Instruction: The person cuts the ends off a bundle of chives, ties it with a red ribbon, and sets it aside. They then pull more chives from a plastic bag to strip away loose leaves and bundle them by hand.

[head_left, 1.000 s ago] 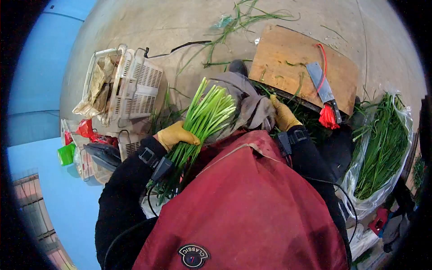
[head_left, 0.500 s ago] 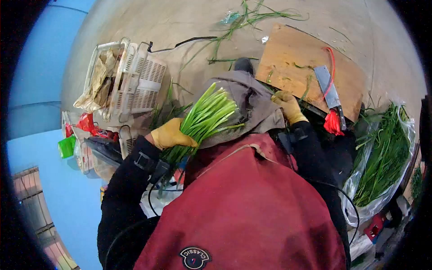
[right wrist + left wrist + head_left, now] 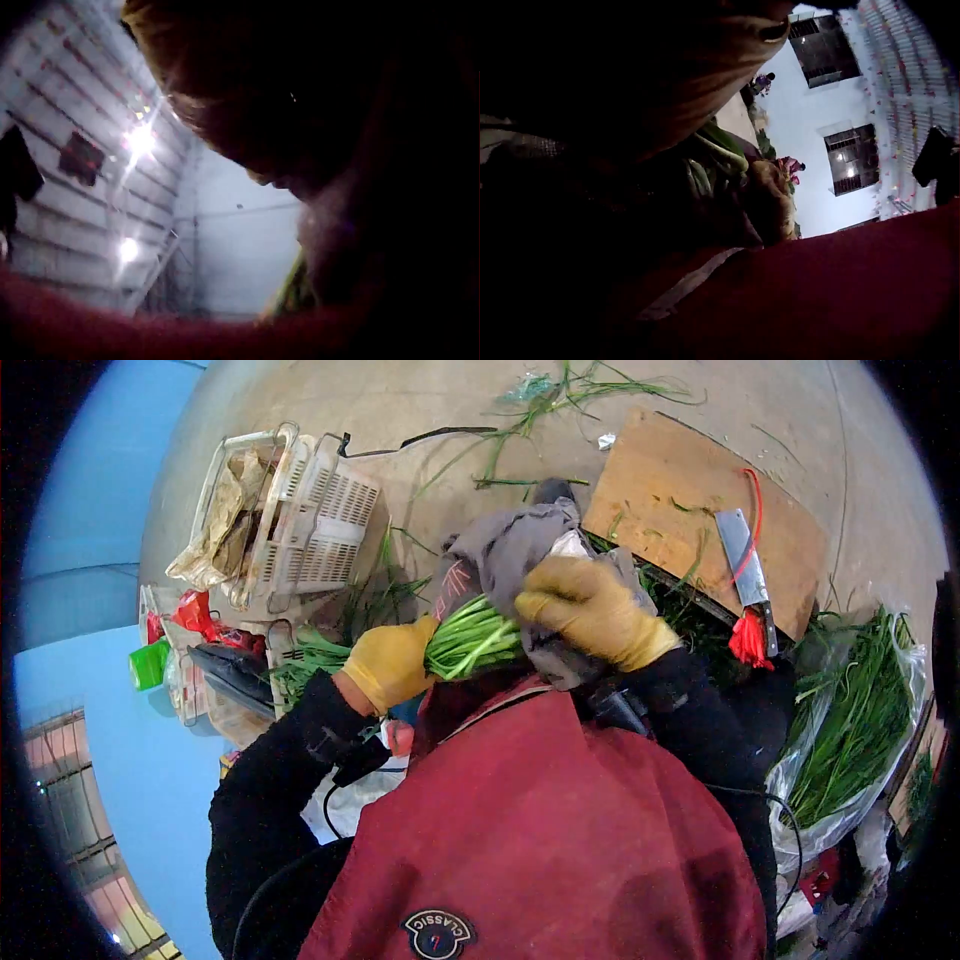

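Note:
My gloved left hand (image 3: 388, 662) grips a bunch of chives (image 3: 474, 640) in the head view, its pale stalk ends pointing right. The leafy ends (image 3: 308, 660) trail out behind the hand on the left. My gloved right hand (image 3: 590, 612) is over the lap with its fingers bent, close by the stalk ends. I cannot tell whether it holds anything. A grey cloth (image 3: 520, 535) is draped across the knees, partly under the right hand. Both wrist views are dark; the left one shows some green leaves (image 3: 721, 146) under a glove.
At the right, a wooden board (image 3: 670, 500) carries a cleaver (image 3: 742, 555) with a red strip tied to it. Further right sits a clear bag (image 3: 905, 730) full of chives (image 3: 850, 710). White plastic baskets (image 3: 330, 540) stand at the left. Loose leaves (image 3: 570, 400) litter the floor.
My right hand has moved left from beside the board to the stalk ends. The bunch has swung from pointing up and right to lying nearly level. Red marks on the grey cloth now show.

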### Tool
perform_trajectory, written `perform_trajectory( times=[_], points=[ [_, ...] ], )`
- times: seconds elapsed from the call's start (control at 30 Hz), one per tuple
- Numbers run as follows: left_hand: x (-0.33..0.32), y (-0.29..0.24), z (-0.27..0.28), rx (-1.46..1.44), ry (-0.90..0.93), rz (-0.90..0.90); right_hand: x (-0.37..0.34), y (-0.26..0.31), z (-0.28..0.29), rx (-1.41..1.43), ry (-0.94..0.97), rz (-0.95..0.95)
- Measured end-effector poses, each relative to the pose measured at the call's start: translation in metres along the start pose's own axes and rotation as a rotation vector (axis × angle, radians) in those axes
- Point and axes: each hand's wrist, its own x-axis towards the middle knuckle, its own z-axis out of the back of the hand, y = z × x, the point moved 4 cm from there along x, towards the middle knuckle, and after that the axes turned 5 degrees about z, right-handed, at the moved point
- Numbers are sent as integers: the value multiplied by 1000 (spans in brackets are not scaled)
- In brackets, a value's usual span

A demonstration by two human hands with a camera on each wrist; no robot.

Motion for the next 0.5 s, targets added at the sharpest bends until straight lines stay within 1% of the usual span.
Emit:
perform_trajectory(
  times=[0.03,0.07,0.13,0.2,0.23,0.27,0.3,0.33,0.37,0.4,0.43,0.47,0.5],
  points=[
    [0,0,-4,19,-38,-40,2,-11,-13,-131,133,71],
    [0,4,-12,37,-54,-45,0,-23,-21,-165,148,11],
    [0,10,-23,70,-91,-51,-6,-47,-18,-168,53,-70],
    [-2,8,-20,45,-50,-8,-13,-80,0,-365,130,-217],
    [-3,5,-15,33,-32,14,-24,-122,5,-436,111,-252],
    [-5,5,-12,-2,-17,15,-34,-124,19,-444,246,-397],
    [-7,5,-9,-35,-2,14,-57,-196,22,-281,169,-473],
    [-9,6,-7,-70,11,13,-71,-214,31,-76,44,-472],
    [-8,11,-10,-313,68,-3,-86,-224,35,131,-77,-468],
    [-6,17,-14,-556,130,-19,-90,-217,37,340,-197,-461],
    [-5,21,-17,-800,196,-33,-92,-214,40,292,-230,-575],
    [-5,24,-22,-931,305,35,-97,-208,40,369,-240,-614],
    [-4,25,-23,-1059,412,102,-96,-186,41,443,-251,-648]
  ],
)
